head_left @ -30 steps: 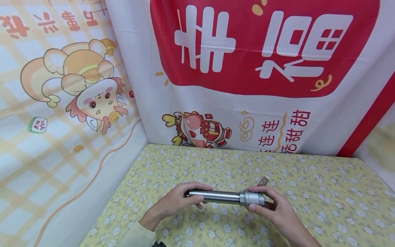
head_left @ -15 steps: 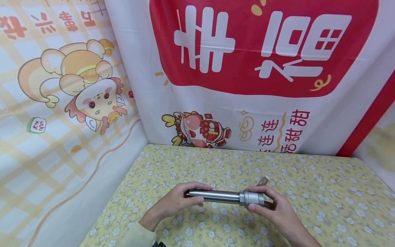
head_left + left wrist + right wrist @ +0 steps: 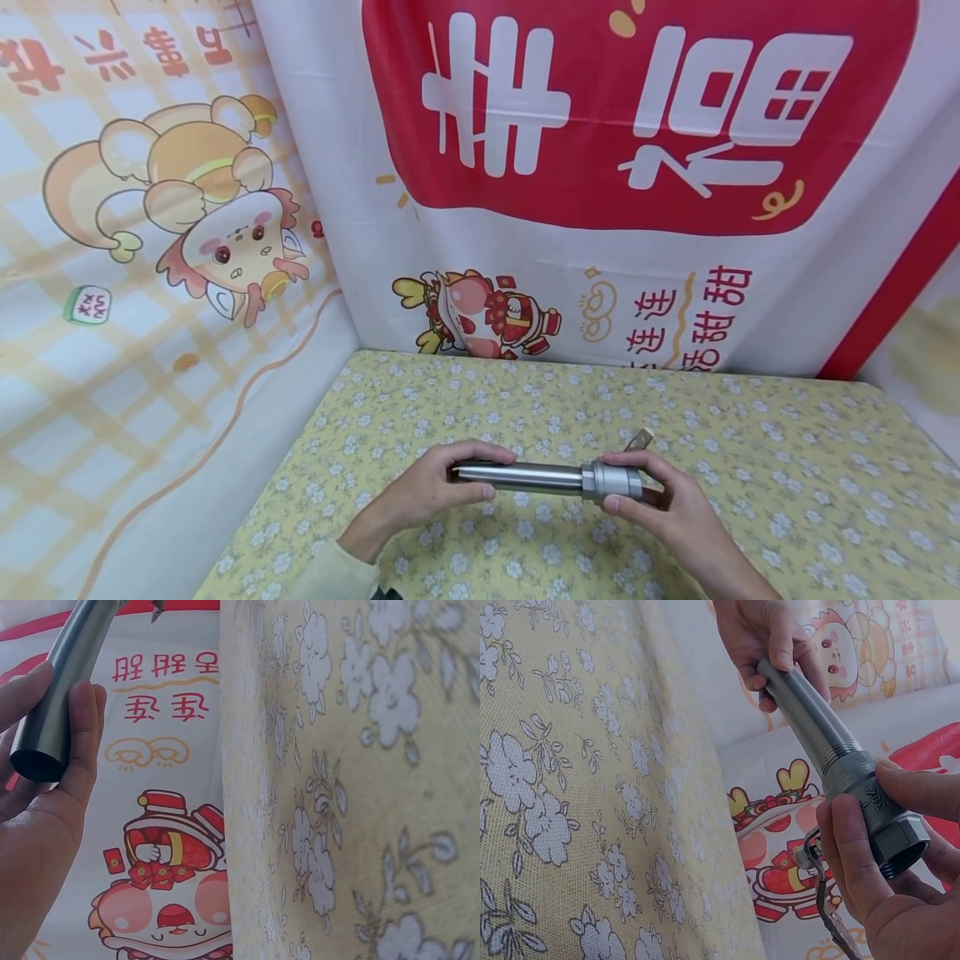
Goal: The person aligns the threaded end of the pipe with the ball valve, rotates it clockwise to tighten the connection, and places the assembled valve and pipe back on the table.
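Note:
A shiny metal pipe point(image 3: 536, 477) lies level in the head view, joined at its right end to a ball valve point(image 3: 617, 481). My left hand point(image 3: 442, 490) grips the pipe's free left end, thumb on the near side and fingers over the far side. The valve body sits in my right hand point(image 3: 675, 508), between thumb and fingers. In the right wrist view the valve point(image 3: 877, 802) shows a hexagonal open end, and threads point(image 3: 840, 754) are visible where the pipe enters it. A lever handle point(image 3: 825, 892) hangs from the valve's side. The left wrist view shows the pipe's hollow end point(image 3: 39, 763).
A yellow floral cloth point(image 3: 450, 400) covers the table under the hands. Behind it hangs a white and red printed cloth point(image 3: 345, 167), and a checked cartoon cloth point(image 3: 150, 350) forms the left side.
The fingers of my left hand shift slightly around the pipe's end; fingertips seen below the pipe earlier are now hidden. The valve and my right hand stay in place.

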Available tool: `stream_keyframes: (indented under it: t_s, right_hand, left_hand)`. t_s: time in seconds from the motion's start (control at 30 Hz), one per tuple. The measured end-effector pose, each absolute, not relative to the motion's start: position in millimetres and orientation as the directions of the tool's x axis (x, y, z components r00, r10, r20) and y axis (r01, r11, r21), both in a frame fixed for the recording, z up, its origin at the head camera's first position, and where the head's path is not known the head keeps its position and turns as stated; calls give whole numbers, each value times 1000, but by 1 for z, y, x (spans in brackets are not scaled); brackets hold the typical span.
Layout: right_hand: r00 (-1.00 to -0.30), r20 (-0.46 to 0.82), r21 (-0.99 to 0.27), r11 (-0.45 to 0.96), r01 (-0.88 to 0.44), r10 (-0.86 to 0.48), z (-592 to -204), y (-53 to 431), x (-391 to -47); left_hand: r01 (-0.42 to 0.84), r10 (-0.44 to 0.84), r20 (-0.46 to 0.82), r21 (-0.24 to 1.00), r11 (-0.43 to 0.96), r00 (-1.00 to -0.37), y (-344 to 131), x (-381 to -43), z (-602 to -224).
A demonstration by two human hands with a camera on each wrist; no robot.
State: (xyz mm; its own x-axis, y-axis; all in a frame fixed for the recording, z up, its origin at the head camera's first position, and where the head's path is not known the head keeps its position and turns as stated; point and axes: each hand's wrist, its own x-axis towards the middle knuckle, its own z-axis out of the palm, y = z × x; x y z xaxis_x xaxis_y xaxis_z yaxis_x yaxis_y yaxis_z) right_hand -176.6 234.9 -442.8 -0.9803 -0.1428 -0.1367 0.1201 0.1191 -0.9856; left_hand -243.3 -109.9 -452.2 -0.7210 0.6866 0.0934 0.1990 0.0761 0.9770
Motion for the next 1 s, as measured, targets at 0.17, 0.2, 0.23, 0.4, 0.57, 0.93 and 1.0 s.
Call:
stream_keyframes:
  t_s: [0.17, 0.2, 0.23, 0.4, 0.57, 0.93, 1.0]
  right_hand:
    - [-979, -147, -985, 113, 132, -144, -443, 235, -177]
    - [-979, -148, -985, 112, 133, -144, -444, 235, -177]
    - [-978, -149, -985, 110, 134, -144, -444, 235, -177]
    - [-978, -148, -985, 109, 132, -146, -444, 235, -177]
    - [-979, -141, -986, 114, 125, -146, -443, 235, -177]
    - [-980, -139, -984, 128, 121, -143, -444, 233, -176]
    - [-980, -144, -984, 130, 126, -141, -444, 233, -176]
  left_hand:
    - [251, 686, 138, 966, 66, -714, -109, -243, -454]
    - [265, 685, 148, 962, 68, -714, -109, -242, -455]
    - [279, 682, 156, 957, 74, -715, -109, -242, -455]
    - [318, 671, 169, 942, 106, -722, -107, -243, -454]
    - [328, 653, 156, 933, 149, -741, -108, -243, -453]
    - [213, 647, 20, 951, 222, -762, -110, -243, -454]
    - [219, 650, 23, 950, 222, -760, -110, -243, -454]
